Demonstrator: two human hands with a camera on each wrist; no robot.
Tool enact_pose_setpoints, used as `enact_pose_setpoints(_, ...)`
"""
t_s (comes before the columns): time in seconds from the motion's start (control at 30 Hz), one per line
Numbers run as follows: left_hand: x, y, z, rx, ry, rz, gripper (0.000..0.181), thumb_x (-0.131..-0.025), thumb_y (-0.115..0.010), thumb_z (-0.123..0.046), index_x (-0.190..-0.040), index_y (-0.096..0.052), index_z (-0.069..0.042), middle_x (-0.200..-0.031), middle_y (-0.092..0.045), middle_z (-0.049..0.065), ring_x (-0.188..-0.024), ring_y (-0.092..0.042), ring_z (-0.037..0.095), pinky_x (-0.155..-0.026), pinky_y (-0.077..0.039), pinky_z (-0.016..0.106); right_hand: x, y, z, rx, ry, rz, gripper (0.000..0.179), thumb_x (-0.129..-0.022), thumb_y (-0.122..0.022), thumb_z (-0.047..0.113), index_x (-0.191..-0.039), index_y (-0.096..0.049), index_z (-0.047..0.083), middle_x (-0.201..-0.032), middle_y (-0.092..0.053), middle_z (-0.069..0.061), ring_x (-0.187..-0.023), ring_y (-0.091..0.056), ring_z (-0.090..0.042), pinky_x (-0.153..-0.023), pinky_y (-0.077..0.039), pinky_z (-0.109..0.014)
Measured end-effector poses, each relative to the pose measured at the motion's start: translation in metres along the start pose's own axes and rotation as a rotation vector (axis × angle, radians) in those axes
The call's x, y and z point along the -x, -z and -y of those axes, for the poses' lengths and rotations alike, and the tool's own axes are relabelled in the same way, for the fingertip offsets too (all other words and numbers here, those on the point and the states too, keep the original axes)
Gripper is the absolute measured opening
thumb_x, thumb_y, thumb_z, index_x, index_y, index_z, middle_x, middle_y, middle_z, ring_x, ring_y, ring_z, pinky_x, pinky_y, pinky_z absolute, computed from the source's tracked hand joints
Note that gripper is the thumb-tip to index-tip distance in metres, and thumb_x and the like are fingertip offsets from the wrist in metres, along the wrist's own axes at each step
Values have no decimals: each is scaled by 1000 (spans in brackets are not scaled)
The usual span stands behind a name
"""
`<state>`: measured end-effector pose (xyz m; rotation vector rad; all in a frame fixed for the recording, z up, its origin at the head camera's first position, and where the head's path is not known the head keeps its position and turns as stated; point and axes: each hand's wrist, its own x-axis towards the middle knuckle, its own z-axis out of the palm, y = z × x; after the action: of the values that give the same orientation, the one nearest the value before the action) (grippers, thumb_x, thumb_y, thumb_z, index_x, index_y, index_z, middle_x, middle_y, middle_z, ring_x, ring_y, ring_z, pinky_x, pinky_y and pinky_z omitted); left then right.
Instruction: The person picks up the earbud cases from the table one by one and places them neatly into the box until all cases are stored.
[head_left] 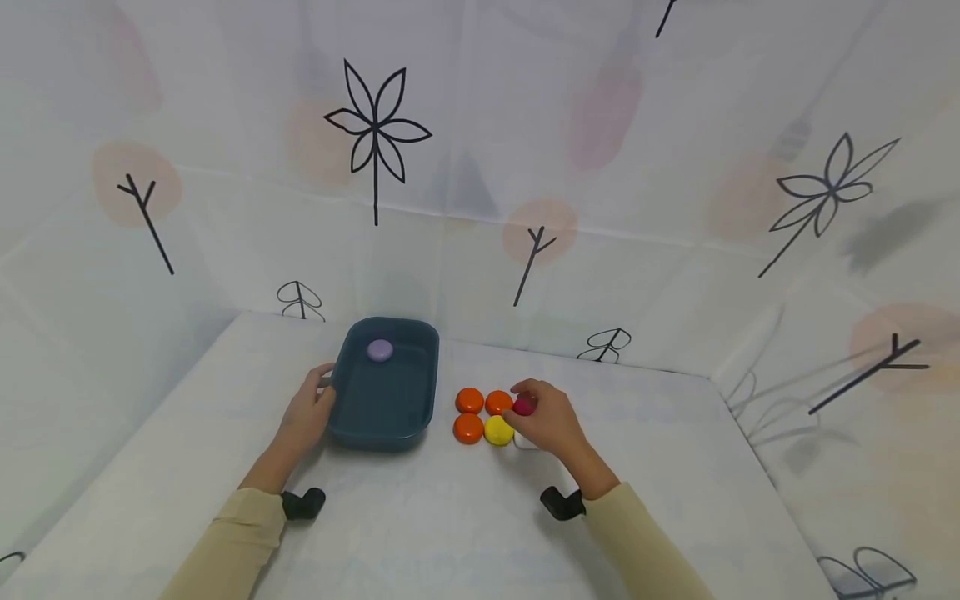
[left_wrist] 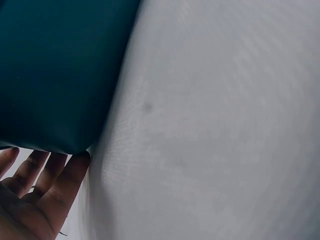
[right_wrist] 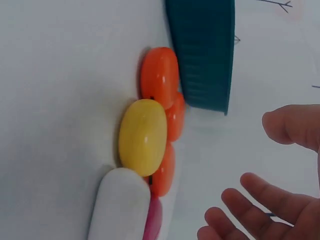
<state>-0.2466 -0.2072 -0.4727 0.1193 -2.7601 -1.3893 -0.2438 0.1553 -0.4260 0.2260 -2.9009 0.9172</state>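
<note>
My left hand point(head_left: 306, 414) touches the left side of a deep blue-green rectangular tub point(head_left: 382, 400). In the left wrist view its fairly straight fingers point(left_wrist: 70, 185) reach the tub's wall. A smooth lilac rounded piece point(head_left: 380, 350) lies inside the tub, near its far end. My right hand point(head_left: 551, 417) is above the right end of a cluster of glossy rounded pieces, thumb and fingers spread apart. Below it are a dark pink piece point(head_left: 524, 406) and a white piece point(right_wrist: 120, 205), partly hidden by the hand. Beside them sit a yellow piece point(head_left: 498, 430) and three orange pieces point(head_left: 469, 401).
A white cloth covers the table point(head_left: 420, 533). Behind and at both sides hangs a pale curtain point(head_left: 465, 167) with black plant drawings. The cluster stands just right of the tub, two rows deep.
</note>
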Motion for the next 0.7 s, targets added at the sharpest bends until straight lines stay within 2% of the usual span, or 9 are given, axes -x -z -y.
enact_pose_setpoints(0.2,0,0,2,4,-10,-8,48,-92,-23,-27,-139,-18,-17,-134,-36,17,-118,-40,37,-94,-35,52,-5,1,12,-40,26,13,34,-73,-66,33,-102,-60,17,-100,-61,-6,-86,-55,-23,-66,-49,-26)
enact_pose_setpoints(0.33,-1,-1,4,7,-12,-8,48,-92,-23,-27,-139,-18,-17,-134,-36,17,-118,-40,37,-95,-35,51,-9,-1,16,-63,45,14,34,-73,-64,35,-102,-60,18,-101,-61,-5,-89,-55,-24,-69,-49,-29)
enact_pose_setpoints(0.57,-1,-1,4,26,-4,3,48,-92,-23,-27,-139,-18,-17,-134,-36,16,-119,-39,35,-95,-35,51,-14,-7,23,-116,28,36,34,-72,-62,36,-102,-59,21,-104,-59,-3,-96,-54,-24,-77,-48,-34)
enact_pose_setpoints(0.7,-2,-1,4,14,2,0,48,-92,-23,-28,-139,-17,-18,-135,-36,16,-119,-39,36,-95,-35,51,-14,-10,30,-124,55,34,35,-73,-64,35,-104,-59,20,-103,-59,0,-97,-54,-23,-79,-48,-35)
